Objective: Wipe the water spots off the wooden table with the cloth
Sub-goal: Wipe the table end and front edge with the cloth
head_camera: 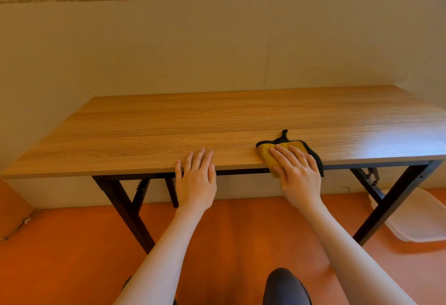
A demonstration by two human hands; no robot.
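A yellow cloth point(266, 153) with a black edge and a black loop lies at the front edge of the wooden table point(217, 121), right of the middle. My right hand point(298, 172) presses flat on the cloth, fingers spread, and the cloth's near corner hangs over the edge. My left hand point(196, 176) rests flat on the table's front edge to the left, fingers apart, holding nothing. I cannot make out any water spots on the wood.
The table stands against a beige wall point(217, 46) on black folding legs point(128, 210). A white chair seat point(420, 217) sits low at the right beside a leg. The floor point(72, 256) is orange. My knee point(284, 285) shows at the bottom.
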